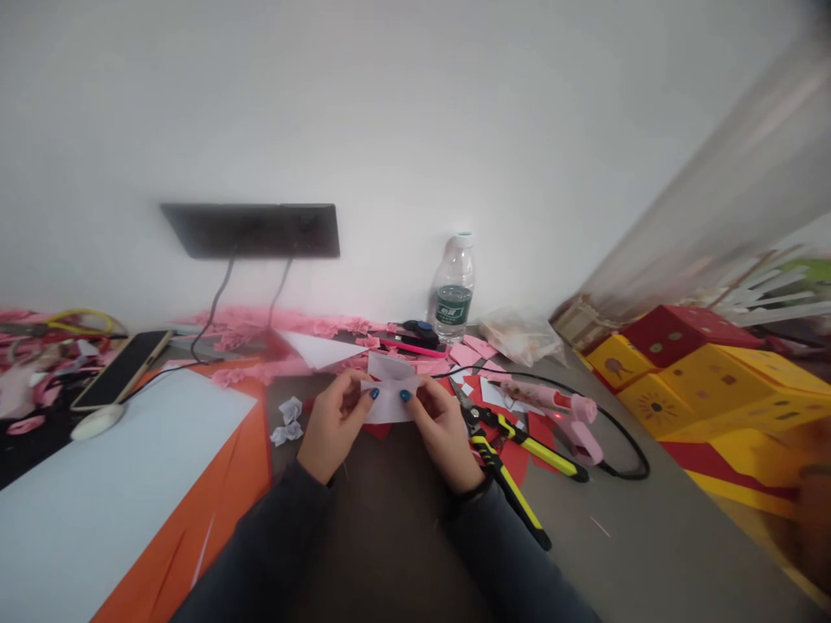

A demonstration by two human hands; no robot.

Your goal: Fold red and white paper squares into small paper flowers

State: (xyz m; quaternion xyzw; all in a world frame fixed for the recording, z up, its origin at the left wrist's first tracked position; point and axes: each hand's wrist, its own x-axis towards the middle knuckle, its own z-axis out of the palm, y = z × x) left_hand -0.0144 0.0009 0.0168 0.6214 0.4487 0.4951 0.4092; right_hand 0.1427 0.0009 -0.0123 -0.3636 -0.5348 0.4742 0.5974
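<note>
A small white piece of paper (391, 400) with creases is held up between both hands over the grey table. My left hand (336, 421) pinches its left side between thumb and fingers. On the other side, my right hand (447, 427) grips the paper's right edge the same way. Two small folded white paper pieces (287, 421) lie just left of my left hand. Close to my right hand are yellow-and-black handled pliers or shears (519, 467), resting over red paper scraps (505, 439).
A pink glue gun (563, 414) with a black cable lies at the right, before yellow and red boxes (733, 381). At the back stands a water bottle (454, 290). Left are a large white sheet (130, 484), orange paper (188, 528), a phone (123, 370) and a mouse (97, 422).
</note>
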